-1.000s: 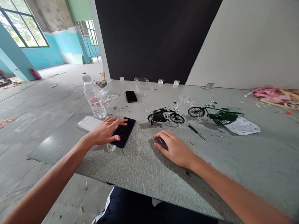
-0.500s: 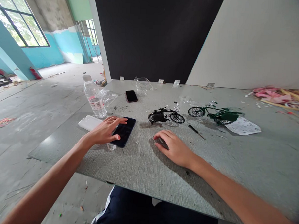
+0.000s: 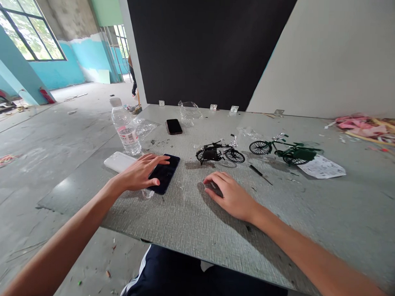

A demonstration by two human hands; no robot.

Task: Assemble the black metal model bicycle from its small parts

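My left hand point(image 3: 143, 171) lies with fingers spread over a dark smartphone point(image 3: 165, 178), partly covering it. A white power bank-like block point(image 3: 117, 161) sits beside that wrist, and a short white cable point(image 3: 147, 193) shows under the hand. On the tabletop, my right hand point(image 3: 226, 193) rests with loosely curved fingers and a gap between thumb and forefinger; nothing shows in it. Beyond it stands a black model bicycle point(image 3: 218, 153). Farther right is a green model bicycle point(image 3: 282, 150), its rear over a printed paper sheet point(image 3: 324, 167). A small screwdriver point(image 3: 260, 174) lies between the right hand and the green bicycle.
A water bottle point(image 3: 125, 129) stands at the left, near a second phone point(image 3: 174, 126). Clear plastic wrapping point(image 3: 190, 110) lies by the black upright panel point(image 3: 205, 48). Pink scraps point(image 3: 365, 125) are piled at the far right. Part of a person point(image 3: 132, 75) shows in the background.
A person has come into sight in the background beside the panel's left edge. Both of my hands and the things on the table stay where they were.
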